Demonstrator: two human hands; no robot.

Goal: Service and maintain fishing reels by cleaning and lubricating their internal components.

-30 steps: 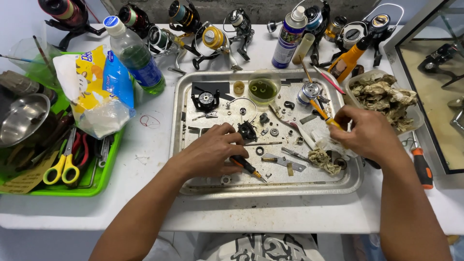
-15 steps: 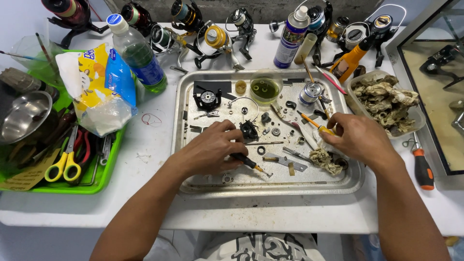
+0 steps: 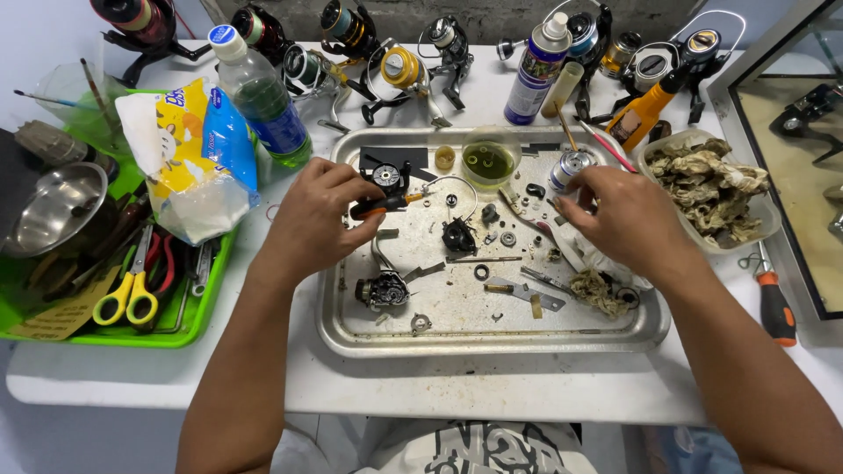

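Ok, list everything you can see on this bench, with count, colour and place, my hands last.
metal tray: one, silver, centre, strewn with small reel parts
glass cup: one, holding greenish liquid, tray's far edge
spray can: one, blue and white, behind tray
fishing reels: several, black and gold, along back edge
plastic bottle: one, green-tinted, blue cap, left of tray
snack bag: one, yellow, blue and white, left
green tray: one, far left
scissors: one, yellow-handled, in green tray
steel bowl: one, far left
rag bowl: one, right
screwdriver: one, orange-handled, right
left hand: holds an orange-and-black tool
right hand: over tray's right side
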